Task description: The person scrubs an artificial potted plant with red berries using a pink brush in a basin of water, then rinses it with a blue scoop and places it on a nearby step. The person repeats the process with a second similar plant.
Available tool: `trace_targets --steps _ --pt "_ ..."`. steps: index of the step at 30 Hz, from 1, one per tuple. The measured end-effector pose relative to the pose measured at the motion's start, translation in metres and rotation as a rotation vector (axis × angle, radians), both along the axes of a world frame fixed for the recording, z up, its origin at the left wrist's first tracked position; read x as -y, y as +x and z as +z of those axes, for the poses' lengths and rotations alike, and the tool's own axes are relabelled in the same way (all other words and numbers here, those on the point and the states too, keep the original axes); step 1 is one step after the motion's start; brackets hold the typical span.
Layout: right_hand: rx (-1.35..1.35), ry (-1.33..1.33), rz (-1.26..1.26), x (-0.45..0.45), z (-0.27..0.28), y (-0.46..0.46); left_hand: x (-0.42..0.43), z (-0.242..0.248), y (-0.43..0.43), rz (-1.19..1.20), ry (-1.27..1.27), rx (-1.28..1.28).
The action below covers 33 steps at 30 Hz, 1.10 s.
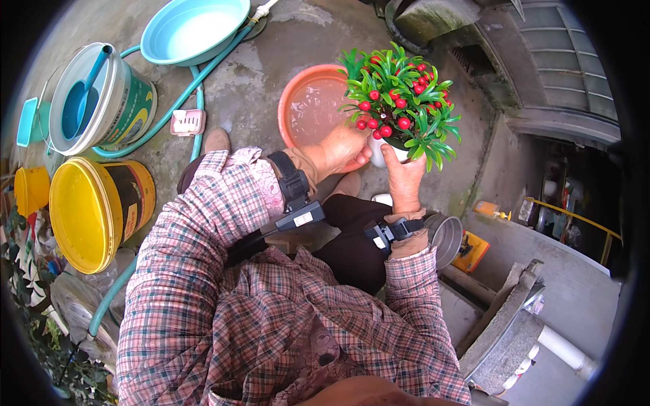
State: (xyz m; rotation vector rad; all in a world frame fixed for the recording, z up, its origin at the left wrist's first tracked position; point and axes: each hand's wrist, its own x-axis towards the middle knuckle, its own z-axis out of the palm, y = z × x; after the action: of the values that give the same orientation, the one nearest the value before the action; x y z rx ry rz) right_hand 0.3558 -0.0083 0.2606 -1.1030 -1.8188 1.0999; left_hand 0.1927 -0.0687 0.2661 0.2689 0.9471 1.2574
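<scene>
An artificial plant (406, 96) with glossy green leaves and red berries stands in a small white pot (378, 155). My right hand (406, 177) grips this pot from the near right side, thumb up against its rim. On the pot's left side my left hand (345, 147) has its fingers curled in against it, just under the berries; part of those fingers is hidden. Behind and below the left hand sits an orange-red plastic basin (285, 111) with cloudy water (315, 111) in it. Leaves cover the basin's right edge.
A light-blue basin (152, 38), a white bucket (142, 101) with a blue dipper (76, 109), and a yellow bucket (86, 218) are at left. A teal hose (172, 109) runs past a pink soap dish (188, 123). At right are a metal pot (447, 238) and concrete ledge (513, 314).
</scene>
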Motion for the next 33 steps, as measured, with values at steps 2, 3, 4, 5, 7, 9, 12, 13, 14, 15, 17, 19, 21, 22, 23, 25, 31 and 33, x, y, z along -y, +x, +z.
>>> trace_targets --steps 2,3,4,5,7,9,12,13,14,15,17,19,21,22,23,25,31,33 --pt "0.015 -0.012 0.001 0.0 0.001 0.0 0.0 0.001 0.0 -0.004 -0.021 0.007" --pt "0.015 -0.024 0.0 0.001 0.002 0.0 0.0 0.001 0.0 0.008 -0.01 0.009" --pt "0.008 -0.032 0.001 0.002 0.004 0.0 0.0 0.001 0.001 0.023 0.01 0.015" --pt "0.01 -0.036 0.0 0.002 0.006 -0.001 0.0 0.001 0.001 0.027 0.009 -0.001" --pt "0.003 -0.035 0.007 0.003 0.01 -0.003 0.001 -0.001 0.002 0.037 0.026 -0.027" --pt "0.012 -0.052 0.037 0.003 0.013 -0.003 0.001 -0.003 0.001 0.025 0.063 -0.096" --pt "0.052 -0.068 0.073 0.001 0.013 -0.001 0.002 -0.009 -0.002 -0.021 0.106 -0.14" --pt "0.065 -0.064 0.088 0.0 0.013 -0.001 0.003 -0.011 -0.004 -0.041 0.118 -0.146" --pt "0.112 -0.006 0.098 0.0 0.012 -0.001 0.004 -0.013 -0.005 -0.044 0.122 -0.134" --pt "0.155 0.059 0.114 0.0 0.011 -0.001 0.005 -0.015 -0.005 -0.048 0.127 -0.121" --pt "0.187 0.124 0.127 0.001 0.011 -0.002 0.006 -0.017 -0.006 -0.048 0.14 -0.106" --pt "0.154 0.117 0.112 0.005 0.012 -0.002 0.007 -0.019 -0.006 -0.031 0.177 -0.095" --pt "0.1 0.095 0.069 0.008 0.012 -0.003 0.007 -0.02 -0.006 -0.051 0.157 -0.082" --pt "0.068 0.079 0.04 0.009 0.013 -0.003 0.006 -0.021 -0.007 -0.056 0.156 -0.071" --pt "0.083 0.03 0.068 0.009 0.012 -0.003 0.006 -0.021 -0.007 -0.043 0.167 -0.073" --pt "0.113 -0.07 0.124 0.005 0.012 -0.001 0.005 -0.02 -0.008 -0.033 0.206 -0.07" --pt "0.167 -0.151 0.1 -0.002 0.013 0.004 0.009 -0.006 -0.009 0.012 0.143 -0.179" --pt "0.101 -0.17 0.067 -0.005 0.018 0.002 0.006 0.0 -0.012 -0.06 0.087 -0.254"
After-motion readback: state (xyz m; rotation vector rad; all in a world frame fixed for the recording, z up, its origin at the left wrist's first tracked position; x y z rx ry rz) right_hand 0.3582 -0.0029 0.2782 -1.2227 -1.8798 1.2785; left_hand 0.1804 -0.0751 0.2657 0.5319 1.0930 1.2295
